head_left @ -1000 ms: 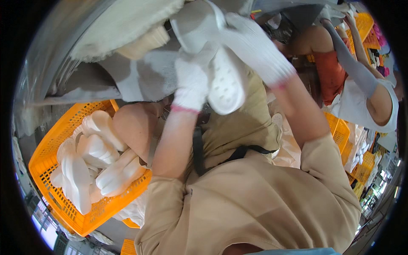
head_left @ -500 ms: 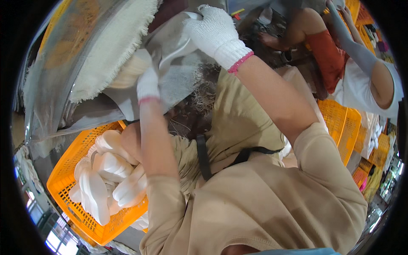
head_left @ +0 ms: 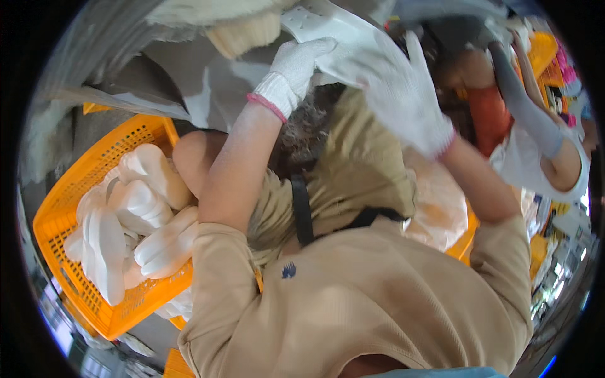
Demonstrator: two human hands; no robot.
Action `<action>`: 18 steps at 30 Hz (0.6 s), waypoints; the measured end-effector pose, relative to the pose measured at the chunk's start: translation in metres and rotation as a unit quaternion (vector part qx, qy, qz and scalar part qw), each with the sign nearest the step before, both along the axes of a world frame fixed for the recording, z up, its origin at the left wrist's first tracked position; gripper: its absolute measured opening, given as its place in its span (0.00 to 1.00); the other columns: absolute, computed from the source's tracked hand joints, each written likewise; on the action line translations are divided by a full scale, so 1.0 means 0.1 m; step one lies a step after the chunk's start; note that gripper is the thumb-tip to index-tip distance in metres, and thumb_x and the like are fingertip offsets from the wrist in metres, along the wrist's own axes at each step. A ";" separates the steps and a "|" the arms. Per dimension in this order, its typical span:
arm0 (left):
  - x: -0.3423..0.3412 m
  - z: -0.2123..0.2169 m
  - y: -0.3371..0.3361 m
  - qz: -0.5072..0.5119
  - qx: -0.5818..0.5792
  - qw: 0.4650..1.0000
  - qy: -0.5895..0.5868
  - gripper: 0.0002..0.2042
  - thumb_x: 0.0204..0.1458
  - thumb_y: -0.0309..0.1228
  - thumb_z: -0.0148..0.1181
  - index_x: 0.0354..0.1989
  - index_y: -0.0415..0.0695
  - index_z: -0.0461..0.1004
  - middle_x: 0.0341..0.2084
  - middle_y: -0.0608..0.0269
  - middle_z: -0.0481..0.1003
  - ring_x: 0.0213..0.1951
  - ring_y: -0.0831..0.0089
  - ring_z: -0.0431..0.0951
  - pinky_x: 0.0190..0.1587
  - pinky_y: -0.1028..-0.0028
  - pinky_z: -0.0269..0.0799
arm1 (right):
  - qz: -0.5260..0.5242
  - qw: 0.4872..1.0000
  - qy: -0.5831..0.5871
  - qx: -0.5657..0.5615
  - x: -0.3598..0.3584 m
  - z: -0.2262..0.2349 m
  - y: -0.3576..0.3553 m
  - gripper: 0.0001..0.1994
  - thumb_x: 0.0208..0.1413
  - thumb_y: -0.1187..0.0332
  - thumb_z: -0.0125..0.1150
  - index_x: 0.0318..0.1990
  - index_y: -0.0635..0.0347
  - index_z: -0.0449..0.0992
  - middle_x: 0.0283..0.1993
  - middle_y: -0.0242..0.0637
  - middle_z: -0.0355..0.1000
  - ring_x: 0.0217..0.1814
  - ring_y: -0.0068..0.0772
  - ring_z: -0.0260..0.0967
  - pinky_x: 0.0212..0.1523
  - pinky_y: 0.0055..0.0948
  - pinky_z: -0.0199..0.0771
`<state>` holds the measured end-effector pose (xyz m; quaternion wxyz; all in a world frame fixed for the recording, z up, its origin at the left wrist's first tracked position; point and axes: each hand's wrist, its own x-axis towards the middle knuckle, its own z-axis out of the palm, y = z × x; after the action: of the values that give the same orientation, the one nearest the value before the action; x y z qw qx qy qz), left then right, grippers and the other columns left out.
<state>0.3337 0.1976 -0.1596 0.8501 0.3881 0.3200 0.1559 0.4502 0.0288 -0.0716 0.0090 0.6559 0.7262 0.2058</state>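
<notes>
At the upper middle, a white moulded shoe piece (head_left: 353, 38) with small round holes lies between my hands. My left hand (head_left: 293, 72), in a white knit glove with a pink cuff, is closed on its near left edge, thumb on top. Gloved the same way, my right hand (head_left: 406, 97) is over the right end of the piece, fingers stretched out and thumb raised; motion blurs it, and whether its palm touches is unclear. Beyond my left hand is a fuzzy cream wheel (head_left: 214, 9) with a tan ribbed hub (head_left: 246, 34).
An orange plastic basket (head_left: 57, 258) at the left holds several white foam shoe pieces (head_left: 104, 246). A grey machine housing (head_left: 132, 104) stands at the upper left. Fibre scraps (head_left: 309, 126) lie below my hands. Another person (head_left: 548, 145) is at the right, and a pale bag (head_left: 441, 208) beside my right leg.
Both hands have shifted right with the white shoe piece, away from the fuzzy wheel. The right hand has opened from its grip on the piece. The view has shifted.
</notes>
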 end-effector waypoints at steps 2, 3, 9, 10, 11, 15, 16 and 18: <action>-0.18 -0.08 -0.17 -0.041 -0.113 0.989 -0.082 0.25 0.67 0.46 0.57 0.63 0.39 0.74 0.52 0.48 0.80 0.52 0.54 0.82 0.56 0.51 0.79 | 0.010 0.997 0.074 -0.034 -0.06 -0.03 -0.06 0.14 0.57 0.63 0.65 0.51 0.49 0.82 0.51 0.33 0.81 0.58 0.43 0.77 0.56 0.48 0.73; -0.28 -0.11 -0.25 0.029 -0.146 0.977 -0.154 0.28 0.68 0.50 0.53 0.66 0.40 0.71 0.55 0.46 0.77 0.55 0.51 0.80 0.60 0.47 0.76 | -0.021 0.989 0.121 -0.079 -0.21 -0.03 -0.04 0.12 0.56 0.64 0.65 0.48 0.49 0.81 0.48 0.32 0.81 0.53 0.42 0.78 0.50 0.44 0.76; -0.56 -0.17 -0.05 0.216 -0.117 0.940 -0.236 0.42 0.59 0.72 0.43 0.59 0.42 0.71 0.47 0.45 0.77 0.45 0.39 0.79 0.47 0.40 0.77 | 0.005 0.946 0.314 0.083 -1.04 -0.22 0.37 0.09 0.58 0.63 0.64 0.42 0.54 0.80 0.35 0.41 0.81 0.33 0.46 0.81 0.34 0.42 0.81; -0.52 -0.15 0.07 0.246 -0.046 0.947 -0.200 0.36 0.63 0.64 0.41 0.58 0.41 0.71 0.46 0.46 0.78 0.46 0.42 0.80 0.48 0.42 0.79 | -0.017 0.956 0.287 0.053 -1.00 -0.26 0.55 0.09 0.58 0.62 0.63 0.42 0.55 0.80 0.33 0.43 0.80 0.33 0.47 0.81 0.35 0.43 0.81; -0.49 -0.12 0.19 0.266 -0.049 0.950 -0.159 0.30 0.67 0.55 0.40 0.58 0.40 0.71 0.45 0.47 0.79 0.46 0.46 0.81 0.48 0.44 0.80 | -0.062 0.961 0.267 0.025 -0.98 -0.30 0.64 0.10 0.58 0.62 0.63 0.42 0.56 0.80 0.31 0.45 0.80 0.33 0.49 0.81 0.35 0.44 0.81; -0.48 -0.14 0.33 0.223 -0.139 0.960 -0.097 0.23 0.70 0.44 0.38 0.57 0.40 0.72 0.45 0.52 0.81 0.47 0.57 0.83 0.52 0.53 0.82 | -0.035 0.958 0.283 0.030 -0.87 -0.35 0.72 0.13 0.59 0.55 0.62 0.36 0.55 0.81 0.22 0.43 0.76 0.26 0.48 0.78 0.28 0.44 0.78; -0.53 -0.19 0.28 0.165 -0.123 0.970 -0.126 0.22 0.70 0.44 0.39 0.55 0.41 0.73 0.46 0.52 0.81 0.48 0.57 0.83 0.54 0.57 0.81 | -0.051 0.951 0.304 0.032 -0.92 -0.33 0.67 0.13 0.59 0.54 0.62 0.35 0.54 0.81 0.22 0.42 0.76 0.26 0.47 0.78 0.27 0.44 0.76; -0.54 -0.31 0.22 0.139 -0.121 0.964 -0.190 0.22 0.70 0.46 0.41 0.55 0.41 0.73 0.46 0.51 0.80 0.49 0.56 0.83 0.55 0.58 0.80 | -0.068 0.955 0.288 0.035 -0.96 -0.31 0.69 0.15 0.61 0.51 0.61 0.33 0.52 0.82 0.23 0.42 0.77 0.26 0.47 0.79 0.26 0.44 0.76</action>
<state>0.2798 0.2196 -0.1905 0.9059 0.1969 0.2198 0.3039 0.3544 0.0980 -0.1025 -0.2091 0.7351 0.6440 0.0326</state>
